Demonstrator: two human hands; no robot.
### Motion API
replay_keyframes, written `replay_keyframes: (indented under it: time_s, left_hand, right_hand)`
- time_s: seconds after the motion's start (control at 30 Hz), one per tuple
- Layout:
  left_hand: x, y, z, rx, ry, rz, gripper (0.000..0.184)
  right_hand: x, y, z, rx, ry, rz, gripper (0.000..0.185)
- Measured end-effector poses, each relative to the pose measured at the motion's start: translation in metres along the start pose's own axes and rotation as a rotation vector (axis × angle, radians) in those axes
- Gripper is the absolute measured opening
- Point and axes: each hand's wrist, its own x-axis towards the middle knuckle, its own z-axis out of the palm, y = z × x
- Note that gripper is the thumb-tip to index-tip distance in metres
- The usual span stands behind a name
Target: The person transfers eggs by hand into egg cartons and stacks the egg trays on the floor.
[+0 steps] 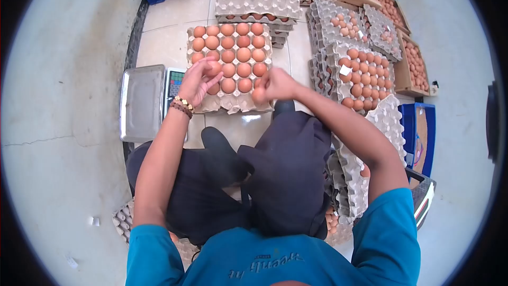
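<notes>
While left hand (201,81) and right hand (278,83) each pinch an egg (214,68), a scale (144,103) and trays (390,122) flank them

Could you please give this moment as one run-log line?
left hand: fingers around egg | right hand: second egg, tray's near right corner | scale: left of tray
</notes>
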Motion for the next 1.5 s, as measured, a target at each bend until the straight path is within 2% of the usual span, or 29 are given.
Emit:
replay_keyframes:
  time_s: [0.07,0.1,0.17,0.2,0.27,0.3,0.37,0.43,0.5,0.57,0.73,0.83,0.87,0.9,0.97,1.03,1.07,1.1,1.13,1.2,1.23,1.27,1.33,1.4,1.47,1.5]
  left_hand:
    - [0.009,-0.008,-0.007,-0.027,0.021,-0.064,0.037]
    - [-0.009,-0.033,-0.013,0.146,0.025,-0.115,0.031]
    - [0.012,-0.018,-0.018,0.58,-0.021,-0.026,0.021]
    - [0.008,-0.033,-0.008,1.041,0.042,0.458,0.018]
    - [0.006,-0.034,0.006,1.425,0.085,0.479,0.024]
    - [0.002,-0.036,0.01,1.617,0.104,0.48,0.027]
    - [-0.003,-0.04,0.014,1.72,0.097,0.47,0.036]
    - [-0.005,-0.036,0.023,1.904,0.067,0.464,0.04]
    - [0.004,-0.038,0.018,1.919,0.046,0.454,0.044]
    - [0.003,-0.042,0.021,1.864,0.035,0.448,0.044]
    - [-0.012,-0.031,0.034,1.842,-0.019,0.505,0.045]
    - [-0.003,-0.028,0.015,1.716,-0.062,0.531,0.048]
    - [0.001,-0.026,0.006,1.63,-0.074,0.546,0.05]
    - [0.004,-0.017,0.001,1.498,-0.148,0.449,0.049]
    - [0.001,-0.001,-0.004,1.375,-0.137,0.547,0.05]
    - [-0.013,0.024,0.026,1.207,-0.1,0.434,0.049]
    - [-0.025,0.038,0.045,1.121,-0.077,0.378,0.048]
    - [-0.037,0.05,0.072,1.076,-0.149,0.392,0.047]
    - [-0.049,0.06,0.105,1.03,-0.217,0.408,0.045]
    - [-0.079,0.07,0.177,1.113,-0.421,0.586,0.043]
    - [-0.089,0.067,0.209,1.098,-0.503,0.527,0.043]
    - [-0.1,0.06,0.238,1.083,-0.584,0.469,0.042]
    - [-0.118,0.03,0.284,1.214,-0.779,1.031,0.041]
    - [-0.128,-0.014,0.325,1.127,-0.972,0.781,0.044]
    - [-0.133,-0.053,0.359,1.34,-1.092,0.808,0.037]
    - [-0.13,-0.075,0.369,1.404,-1.075,0.841,0.033]
  right_hand:
    - [0.001,0.025,-0.011,0.673,-0.013,0.085,0.022]
    - [-0.023,0.023,0.005,1.007,-0.023,0.146,0.022]
    - [-0.025,-0.009,-0.023,1.444,-0.007,0.117,0.021]
    - [-0.018,-0.002,-0.024,1.345,-0.038,0.124,0.019]
    - [0.005,0.013,-0.017,1.162,-0.111,0.14,0.016]
    - [0.007,0.01,-0.008,0.744,0.045,0.057,0.014]
    - [0.01,-0.007,0.009,-0.116,0.327,-0.103,0.013]
    - [0.002,-0.021,0.013,-0.436,0.215,-0.131,0.01]
    - [0.009,-0.022,0.015,-0.658,0.245,-0.224,0.011]
    - [0.013,-0.019,0.015,-0.714,0.275,-0.305,0.012]
    - [0.007,-0.026,0.005,-0.661,0.271,-0.272,0.015]
    - [-0.013,-0.031,-0.01,-0.293,0.521,-0.12,0.018]
    - [-0.024,-0.029,-0.024,-0.194,0.512,-0.077,0.029]
    - [-0.037,-0.02,-0.04,-0.019,0.507,-0.12,0.034]
    - [-0.086,-0.002,-0.072,0.373,0.579,-0.248,0.047]
    - [-0.173,0.001,-0.098,0.585,0.621,-0.115,0.045]
    - [-0.223,-0.003,-0.105,0.557,0.679,-0.046,0.047]
    - [-0.268,-0.007,-0.107,0.548,0.718,0.086,0.048]
    - [-0.291,0.02,-0.099,0.567,0.806,0.024,0.045]
    - [-0.35,0.048,-0.085,0.186,0.843,0.16,0.041]
    - [-0.374,0.059,-0.071,0.151,0.786,0.28,0.039]
    - [-0.394,0.064,-0.056,0.116,0.73,0.398,0.038]
    - [-0.413,0.061,-0.027,0.066,0.699,0.536,0.04]
    - [-0.415,0.064,-0.003,0.03,0.738,0.558,0.045]
    - [-0.409,0.077,0.017,-0.008,0.757,0.566,0.047]
    - [-0.404,0.079,0.025,-0.002,0.77,0.578,0.046]
